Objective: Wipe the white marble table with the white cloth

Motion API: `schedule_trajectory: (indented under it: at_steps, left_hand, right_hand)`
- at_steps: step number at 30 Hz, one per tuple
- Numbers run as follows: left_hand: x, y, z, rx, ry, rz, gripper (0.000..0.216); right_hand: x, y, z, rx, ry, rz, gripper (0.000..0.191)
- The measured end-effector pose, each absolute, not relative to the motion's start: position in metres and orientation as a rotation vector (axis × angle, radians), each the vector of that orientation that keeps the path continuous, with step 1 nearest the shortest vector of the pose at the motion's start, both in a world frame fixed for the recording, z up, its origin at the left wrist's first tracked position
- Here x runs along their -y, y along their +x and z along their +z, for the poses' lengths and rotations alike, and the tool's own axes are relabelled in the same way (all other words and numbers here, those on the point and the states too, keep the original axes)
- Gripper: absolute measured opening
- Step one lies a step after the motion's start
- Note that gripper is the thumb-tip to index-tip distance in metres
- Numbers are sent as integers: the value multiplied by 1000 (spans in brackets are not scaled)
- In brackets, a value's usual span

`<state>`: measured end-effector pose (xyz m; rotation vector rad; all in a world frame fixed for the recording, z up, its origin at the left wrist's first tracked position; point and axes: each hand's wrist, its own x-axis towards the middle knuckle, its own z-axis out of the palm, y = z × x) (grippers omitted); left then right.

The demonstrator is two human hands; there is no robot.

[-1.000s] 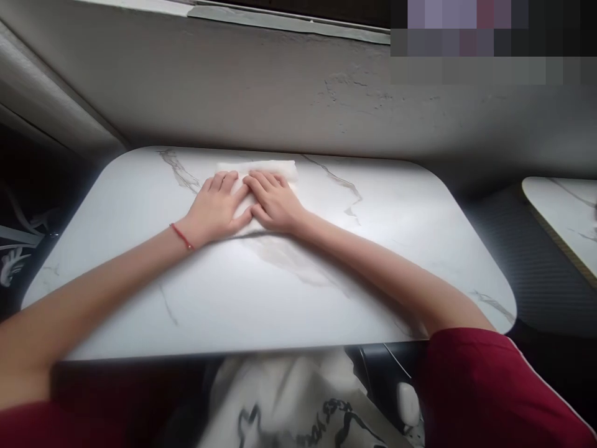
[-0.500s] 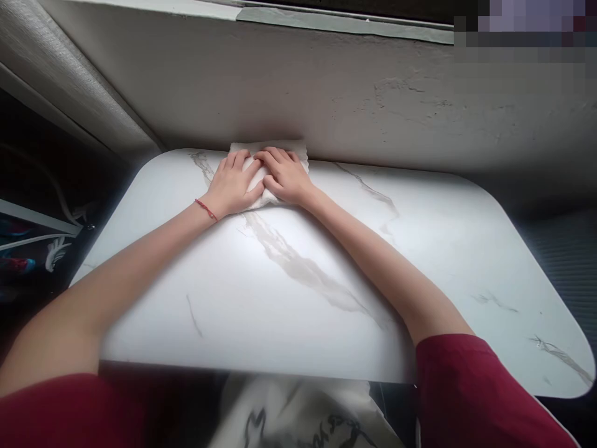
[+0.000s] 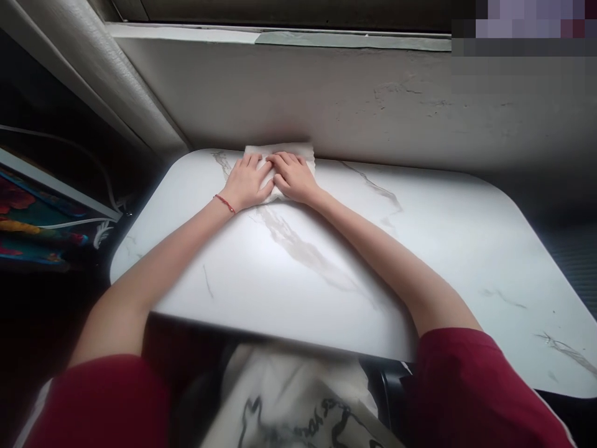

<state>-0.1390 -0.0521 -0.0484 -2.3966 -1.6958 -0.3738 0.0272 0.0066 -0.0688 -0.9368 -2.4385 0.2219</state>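
A white folded cloth (image 3: pixel 298 151) lies at the far edge of the white marble table (image 3: pixel 420 249), against the grey wall. My left hand (image 3: pixel 247 183) presses flat on the cloth's left part, fingers stretched out. My right hand (image 3: pixel 295 178) lies flat beside it on the right part, fingers extended and touching the left hand's. A thin red bracelet (image 3: pixel 224 203) circles my left wrist. Most of the cloth is hidden under both hands.
A grey plastered wall (image 3: pixel 373 106) with a window ledge rises right behind the table. Colourful fabric and white cables (image 3: pixel 56 218) sit in the dark gap to the left. A printed white bag (image 3: pixel 289 404) rests on my lap below the table's near edge.
Both hands have pushed the cloth away from me, from the table's middle back to its far edge at the wall. The view has shifted so the table sits further right.
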Motion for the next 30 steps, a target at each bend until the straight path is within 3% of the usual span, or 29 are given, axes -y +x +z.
schedule_trajectory:
  at_steps: [10, 18, 30]
  left_hand:
    - [191, -125, -36, 1640, -2455, -201, 55]
    - [306, -137, -37, 1777, -2354, -258, 39]
    - [303, -200, -37, 1951, -2128, -216, 41]
  right_hand:
    - [127, 56, -64, 2632, -782, 212, 60]
    - [230, 46, -58, 2694, -516, 160, 64]
    - [215, -50, -63, 2615, -461, 220, 62]
